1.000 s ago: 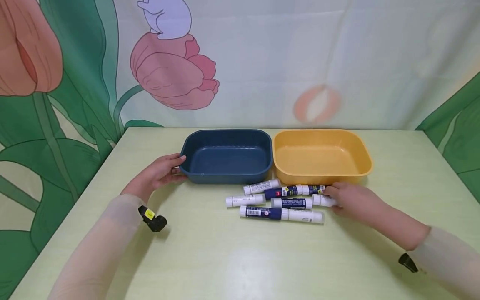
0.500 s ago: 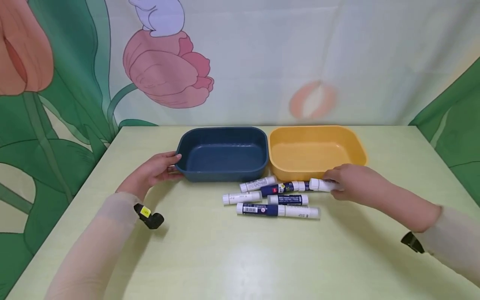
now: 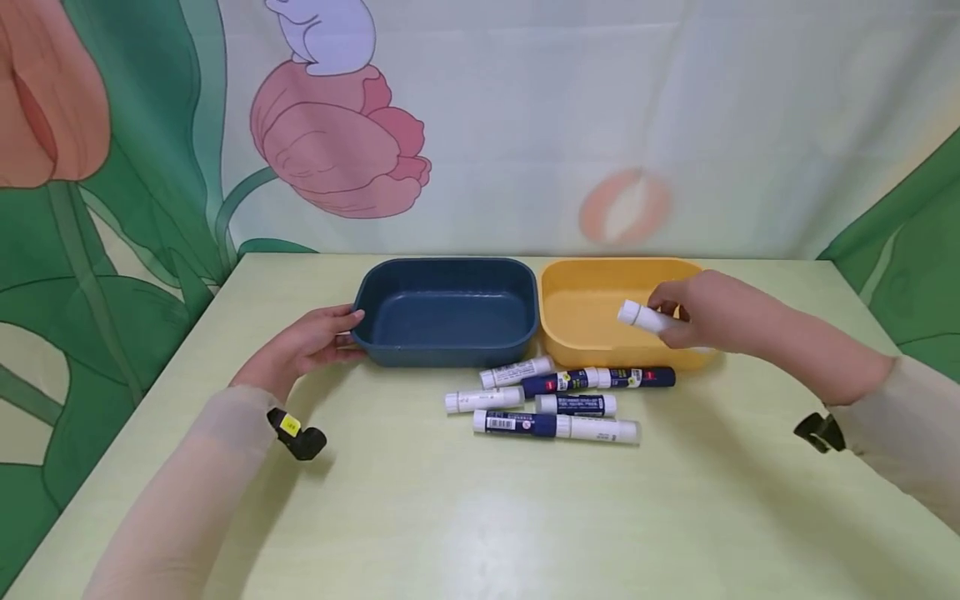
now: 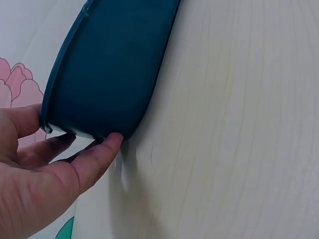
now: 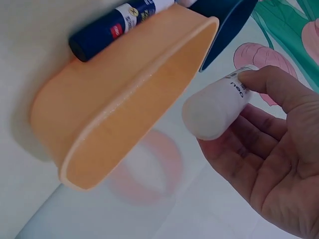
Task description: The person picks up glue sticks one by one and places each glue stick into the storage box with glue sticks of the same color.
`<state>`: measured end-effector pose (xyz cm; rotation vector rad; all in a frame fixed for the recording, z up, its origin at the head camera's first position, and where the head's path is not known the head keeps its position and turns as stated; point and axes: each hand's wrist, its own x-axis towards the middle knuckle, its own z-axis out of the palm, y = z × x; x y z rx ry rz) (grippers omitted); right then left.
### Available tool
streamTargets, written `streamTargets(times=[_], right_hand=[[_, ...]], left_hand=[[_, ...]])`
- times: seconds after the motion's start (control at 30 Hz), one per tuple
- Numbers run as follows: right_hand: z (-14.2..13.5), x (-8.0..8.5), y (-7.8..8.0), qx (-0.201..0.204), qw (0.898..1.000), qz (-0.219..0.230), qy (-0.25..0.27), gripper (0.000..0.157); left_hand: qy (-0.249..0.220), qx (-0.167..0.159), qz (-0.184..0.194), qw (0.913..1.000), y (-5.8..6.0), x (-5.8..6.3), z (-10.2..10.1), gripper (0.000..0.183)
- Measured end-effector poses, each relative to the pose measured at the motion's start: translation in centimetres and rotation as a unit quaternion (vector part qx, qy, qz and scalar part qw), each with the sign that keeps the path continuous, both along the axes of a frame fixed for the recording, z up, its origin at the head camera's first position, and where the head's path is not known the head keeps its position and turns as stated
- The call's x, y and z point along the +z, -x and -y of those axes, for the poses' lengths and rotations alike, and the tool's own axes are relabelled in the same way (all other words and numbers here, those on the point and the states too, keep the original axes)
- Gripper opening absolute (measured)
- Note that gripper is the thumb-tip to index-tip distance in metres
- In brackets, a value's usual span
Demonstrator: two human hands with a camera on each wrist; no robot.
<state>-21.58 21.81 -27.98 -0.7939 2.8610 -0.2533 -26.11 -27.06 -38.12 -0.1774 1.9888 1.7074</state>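
My right hand (image 3: 723, 312) holds a white glue stick (image 3: 642, 317) between thumb and fingers, over the yellow bin (image 3: 573, 300). In the right wrist view, the glue stick (image 5: 219, 105) shows "deli" lettering, with its round end towards the camera. My left hand (image 3: 309, 340) grips the left end of the dark blue bin (image 3: 446, 357). The left wrist view has the thumb at the bin's rim and the fingertips (image 4: 115, 139) against its outer wall. Both bins stand side by side, and no objects show inside them.
Several white and navy glue sticks lie before the bins, among them a navy one (image 3: 641, 377), a white one (image 3: 483, 399) and a white-capped navy one (image 3: 517, 422). A printed curtain (image 3: 510, 142) hangs behind the table (image 3: 420, 500).
My right hand has lifted the white glue stick off the table, up and over the yellow bin. My left hand stays at the blue bin.
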Motion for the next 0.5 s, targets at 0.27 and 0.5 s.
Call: streamTargets(times=[0.27,0.5], right_hand=[[1.0,1.6,2.4,-0.011,0.999,0.034,0.028,0.026],[2.8,1.9,4.5,-0.045,0.995,0.079,0.047,0.031]], left_hand=[[-0.009,0.001,0.002,1.0,-0.1,0.1,-0.3,0.06],[-0.005,0.016,0.011,0.9998,-0.2,0.3,-0.2,0.06]])
